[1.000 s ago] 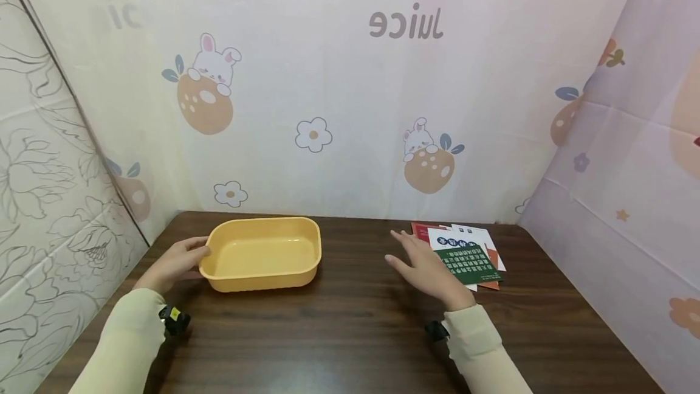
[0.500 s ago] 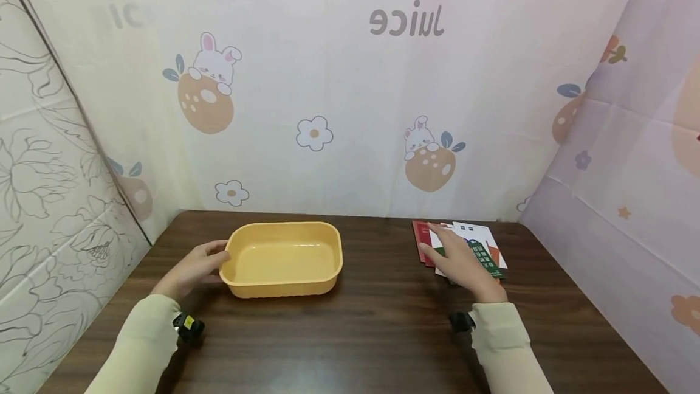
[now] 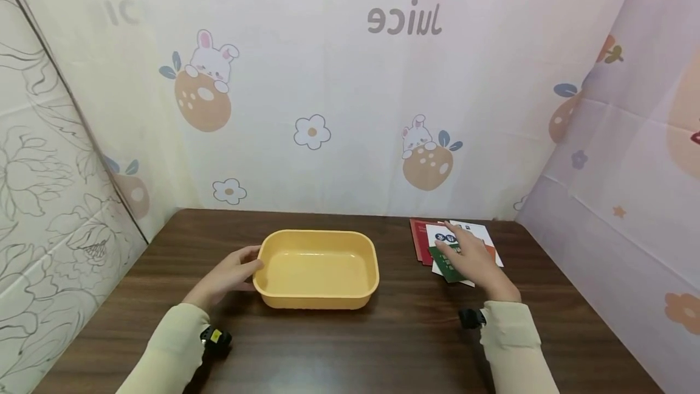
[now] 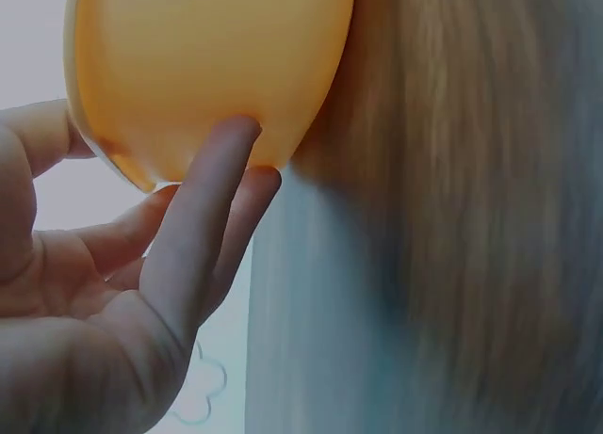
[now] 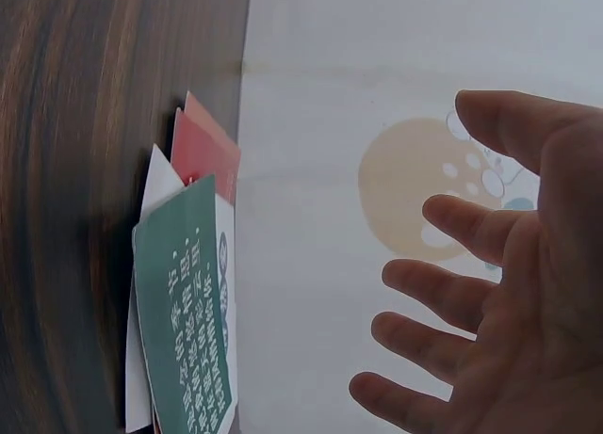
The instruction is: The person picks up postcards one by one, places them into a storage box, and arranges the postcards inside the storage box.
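My left hand [image 3: 228, 273] grips the left end of a yellow plastic basin [image 3: 315, 302], with the thumb at the rim and the other fingers against the outer wall. Nothing lies inside the basin. In the left wrist view, fingers [image 4: 188, 232] press along the yellow wall [image 4: 217, 67]. Above a loose pile of printed cards at the right, my right hand [image 3: 477, 261] hovers with its fingers spread, holding nothing. A green card [image 5: 184, 307] tops the pile, over white cards [image 3: 474, 231] and a red card [image 5: 207, 156]. The hand partly hides the pile in the head view.
A dark wood-grain table [image 3: 328, 351] carries everything. Behind it hangs a pale curtain [image 3: 350, 108] printed with rabbits and fruit, and more cloth closes off both sides. Bare tabletop lies between the basin and the cards.
The basin has slid right and somewhat nearer, with my left hand holding its end. My right hand has moved right, from beside the cards to over them.
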Tool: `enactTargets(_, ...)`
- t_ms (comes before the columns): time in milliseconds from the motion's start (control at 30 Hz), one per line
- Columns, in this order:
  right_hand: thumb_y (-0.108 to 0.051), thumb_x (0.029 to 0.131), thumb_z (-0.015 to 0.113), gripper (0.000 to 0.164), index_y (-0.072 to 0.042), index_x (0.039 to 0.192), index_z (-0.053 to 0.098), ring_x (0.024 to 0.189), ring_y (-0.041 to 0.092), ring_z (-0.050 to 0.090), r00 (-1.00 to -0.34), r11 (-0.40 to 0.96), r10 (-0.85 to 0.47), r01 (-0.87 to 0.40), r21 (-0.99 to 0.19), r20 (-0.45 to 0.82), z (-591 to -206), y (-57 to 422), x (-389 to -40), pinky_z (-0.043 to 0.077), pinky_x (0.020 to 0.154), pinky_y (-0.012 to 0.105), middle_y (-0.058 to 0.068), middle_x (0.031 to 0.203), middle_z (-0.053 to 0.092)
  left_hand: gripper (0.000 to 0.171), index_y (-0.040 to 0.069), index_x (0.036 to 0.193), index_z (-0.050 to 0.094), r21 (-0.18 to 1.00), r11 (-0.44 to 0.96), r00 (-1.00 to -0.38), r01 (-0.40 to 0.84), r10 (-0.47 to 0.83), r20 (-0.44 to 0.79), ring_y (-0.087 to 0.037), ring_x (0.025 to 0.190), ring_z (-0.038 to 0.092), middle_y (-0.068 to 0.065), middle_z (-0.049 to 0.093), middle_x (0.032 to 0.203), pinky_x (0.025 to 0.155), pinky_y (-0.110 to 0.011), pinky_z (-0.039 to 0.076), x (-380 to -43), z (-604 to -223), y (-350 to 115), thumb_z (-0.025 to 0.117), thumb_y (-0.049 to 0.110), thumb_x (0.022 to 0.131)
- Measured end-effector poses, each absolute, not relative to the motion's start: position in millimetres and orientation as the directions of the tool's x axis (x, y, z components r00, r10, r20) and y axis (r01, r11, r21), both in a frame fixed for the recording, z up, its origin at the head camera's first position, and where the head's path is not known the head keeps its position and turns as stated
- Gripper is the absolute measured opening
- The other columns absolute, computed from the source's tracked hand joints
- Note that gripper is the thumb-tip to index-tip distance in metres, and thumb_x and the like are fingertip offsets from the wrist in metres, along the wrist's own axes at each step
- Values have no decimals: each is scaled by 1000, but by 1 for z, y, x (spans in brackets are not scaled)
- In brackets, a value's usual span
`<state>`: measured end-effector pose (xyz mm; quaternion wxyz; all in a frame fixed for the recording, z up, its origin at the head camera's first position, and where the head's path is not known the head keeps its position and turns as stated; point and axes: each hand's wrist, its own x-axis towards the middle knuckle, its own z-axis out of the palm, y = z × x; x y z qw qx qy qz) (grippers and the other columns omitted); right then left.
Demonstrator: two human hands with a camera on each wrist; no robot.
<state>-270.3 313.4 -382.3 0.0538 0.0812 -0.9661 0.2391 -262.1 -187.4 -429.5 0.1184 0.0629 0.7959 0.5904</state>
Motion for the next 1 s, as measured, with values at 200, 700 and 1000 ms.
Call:
enactTargets(200, -45, 103, 52, 73, 1, 155, 29, 139, 54, 27, -980, 875, -130, -185, -447, 151, -385, 321, -273, 28, 105, 73, 35, 153, 29, 56, -7, 149, 34, 962, 271, -959, -29, 264, -103, -36, 112, 61, -30, 47, 138, 78, -45, 60, -258, -431, -171, 54, 13, 102)
enactTargets(700, -38, 102, 56, 67, 7, 149, 37, 133, 54, 36, -987, 897, -101, -146, -417, 129, -390, 335, -278, 32, 104, 72, 37, 146, 38, 55, -6, 149, 35, 980, 200, -946, -12, 317, -76, -31, 103, 64, -28, 47, 136, 77, -45, 60, -253, -431, -154, 56, 12, 102)
enactTargets(1000, -35, 99, 62, 66, 10, 143, 44, 122, 50, 48, -990, 922, -113, -138, -363, 88, -396, 350, -290, 41, 95, 70, 37, 139, 46, 56, -6, 148, 37, 979, 199, -949, -32, 303, -92, -31, 104, 64, -27, 47, 137, 78, -45, 60, -252, -434, -150, 59, 17, 102)
